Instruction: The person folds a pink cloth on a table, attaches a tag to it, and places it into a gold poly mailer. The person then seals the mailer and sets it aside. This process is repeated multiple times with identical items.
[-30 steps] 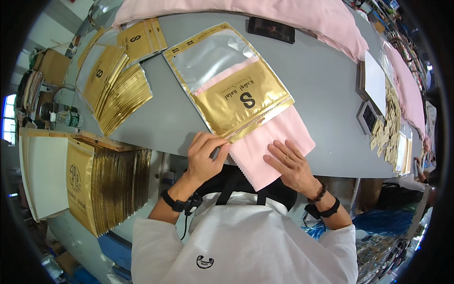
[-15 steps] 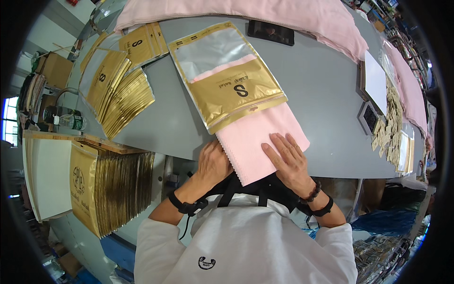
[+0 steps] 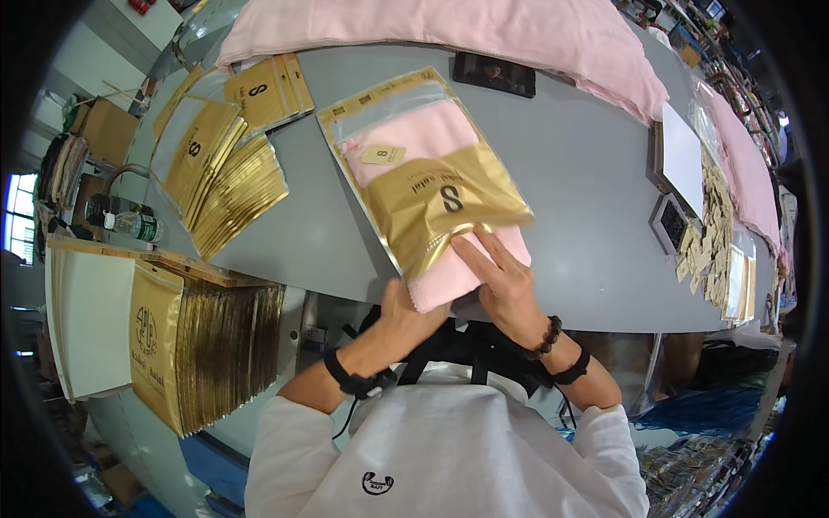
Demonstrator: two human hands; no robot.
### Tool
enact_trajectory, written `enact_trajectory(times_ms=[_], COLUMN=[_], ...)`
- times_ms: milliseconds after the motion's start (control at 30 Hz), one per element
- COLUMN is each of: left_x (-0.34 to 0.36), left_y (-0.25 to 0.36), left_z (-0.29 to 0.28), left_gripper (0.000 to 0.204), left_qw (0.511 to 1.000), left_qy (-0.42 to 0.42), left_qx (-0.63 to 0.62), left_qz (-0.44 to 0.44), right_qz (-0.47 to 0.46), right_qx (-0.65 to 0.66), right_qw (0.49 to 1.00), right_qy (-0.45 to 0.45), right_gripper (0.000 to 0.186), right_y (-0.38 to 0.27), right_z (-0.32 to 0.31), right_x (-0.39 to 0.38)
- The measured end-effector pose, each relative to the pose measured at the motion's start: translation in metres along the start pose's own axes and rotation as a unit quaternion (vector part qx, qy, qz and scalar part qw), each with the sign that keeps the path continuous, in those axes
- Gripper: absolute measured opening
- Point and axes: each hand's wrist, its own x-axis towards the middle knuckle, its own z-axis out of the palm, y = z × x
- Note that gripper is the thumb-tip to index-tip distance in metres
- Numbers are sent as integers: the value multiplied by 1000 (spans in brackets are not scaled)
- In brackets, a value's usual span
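Note:
A folded pink cloth (image 3: 442, 278) lies mostly inside a gold bag (image 3: 414, 207) with a clear window, its near end sticking out of the bag's mouth. Through the window show the cloth's far part and a small gold tag (image 3: 382, 154). My left hand (image 3: 408, 312) is closed on the cloth's near left corner, with some fingers hidden beneath it. On top of the cloth lies my right hand (image 3: 508, 289), open, its index and middle fingers stretched out and apart at the bag's mouth. The right thumb is hard to make out.
Left on the grey table lie fanned gold bags (image 3: 237, 186) near a plastic bottle (image 3: 136, 226). Below stands a packed row of gold bags (image 3: 229, 350). A phone (image 3: 494, 75) and pink fabric (image 3: 432, 22) lie far off; a white box (image 3: 682, 160) and many tags (image 3: 715, 226) right.
The pink cloth has slid farther into the bag, and its tag now shows in the window. Both hands have moved inward, the right one to the bag's mouth. The bag has shifted slightly nearer.

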Motion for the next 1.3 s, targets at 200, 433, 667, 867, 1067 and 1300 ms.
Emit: enact_trajectory(times_ms=[200, 433, 667, 867, 1067, 1300], left_x=[-46, -88, -132, -108, -94, -91], left_y=[28, 0, -9, -15, 3, 5], left_z=[-3, -20, 1, 9, 5, 1], left_gripper=[30, 25, 16, 31, 28, 27], left_qw=[995, 999, 938, 801, 794, 815], left_qy=[3, 46, -66, -92, 58, 62], left_qx=[99, 16, -249, -499, -470, -407], left_qz=[2, -2, -232, -318, -380, -409], right_qz=[-32, -55, 286, 271, 342, 439], right_qx=[-83, 89, -21, 92, 345, 491], right_qw=[995, 972, 957, 949, 844, 718], right_qy=[-50, -211, -38, -131, -228, -225], right_gripper=[35, 21, 35, 34, 43, 42], right_y=[7, -29, -18, -19, -37, -42], right_z=[37, -15, -57, -26, -6, 11], right_x=[-14, -46, -63, -67, -84, -86])
